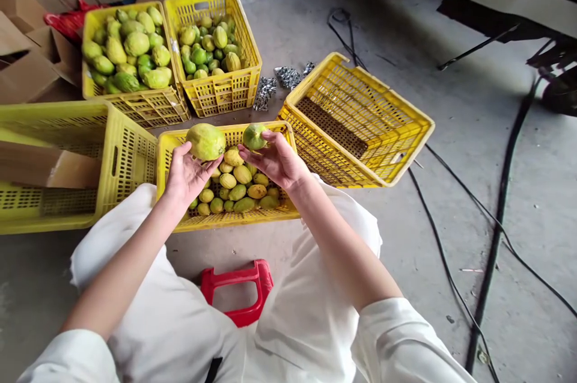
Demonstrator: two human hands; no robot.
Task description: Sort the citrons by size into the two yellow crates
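Observation:
My left hand (pixel 187 172) cups a large yellow-green guava (pixel 206 141) in its fingers. My right hand (pixel 274 160) grips a smaller green guava (pixel 255 136). Both hands hover over a yellow crate (pixel 225 220) between my knees, partly filled with several small yellowish guavas (pixel 238 187). The two held fruits sit side by side, a little apart.
Two yellow crates of green guavas stand at the back, one with large fruit (pixel 128 49), one with small fruit (pixel 210 46). An empty crate (pixel 356 118) tilts at the right. A crate with cardboard (pixel 54 166) is left. Red stool (pixel 237 293) below; cables (pixel 491 226) cross the floor.

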